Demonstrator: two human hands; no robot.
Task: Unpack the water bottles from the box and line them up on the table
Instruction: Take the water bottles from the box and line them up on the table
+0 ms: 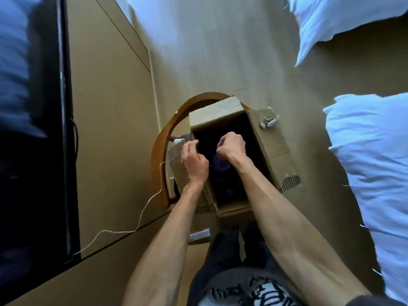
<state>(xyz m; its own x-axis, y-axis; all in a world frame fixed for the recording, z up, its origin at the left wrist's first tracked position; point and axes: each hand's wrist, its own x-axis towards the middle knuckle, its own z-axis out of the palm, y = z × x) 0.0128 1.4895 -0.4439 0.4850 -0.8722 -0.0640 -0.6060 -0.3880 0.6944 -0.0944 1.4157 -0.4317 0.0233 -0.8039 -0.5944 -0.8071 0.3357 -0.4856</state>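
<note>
An open cardboard box (271, 149) sits on a wooden chair (162, 149) below me, its flaps folded out. Its inside is dark; several round dark bottle caps (229, 192) show faintly. My right hand (231, 145) reaches into the middle of the box with its fingers curled tight, apparently around the top of a dark bottle (220, 165); the grip itself is hidden in shadow. My left hand (194, 161) is at the box's left wall, fingers closed over the left flap's edge.
A long wooden table (106, 107) runs along the left, with a white cable (141, 217) trailing over it. A dark screen (33, 173) stands at the far left. White pillows (371, 151) lie on the right. My legs are below the box.
</note>
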